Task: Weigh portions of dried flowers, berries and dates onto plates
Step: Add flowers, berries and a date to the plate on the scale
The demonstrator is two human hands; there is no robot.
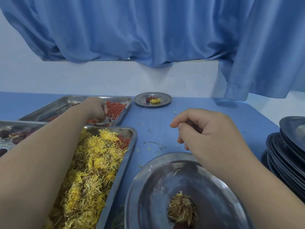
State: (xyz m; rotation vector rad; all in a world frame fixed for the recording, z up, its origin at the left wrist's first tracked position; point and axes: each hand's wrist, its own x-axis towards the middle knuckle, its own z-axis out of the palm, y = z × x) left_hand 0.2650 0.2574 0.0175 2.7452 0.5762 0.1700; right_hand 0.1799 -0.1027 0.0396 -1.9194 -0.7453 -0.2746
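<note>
- Blue worktop (206, 116) across mid frame, flecked with petal crumbs.
- Lower left: steel tray (132, 134) heaped with wiry yellow dried flowers (92, 162).
- Bottom centre: near plate (165, 171), round dull steel, carrying one flower head (182, 209); berries not yet added, by the look.
- Upper left: small wrinkled red berries (115, 107); left hand (96, 108) curled down among them, grip hidden, can't tell.
- Mid frame: right hand (203, 129) loosely curled, nothing visibly held.
- Right edge: stack of plates (283, 156) waiting.
- Top centre: far plate (140, 98), seemingly finished.

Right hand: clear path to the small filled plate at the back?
Probably yes: the right hand hovers over bare table, and nothing stands between it and the far plate.
</note>
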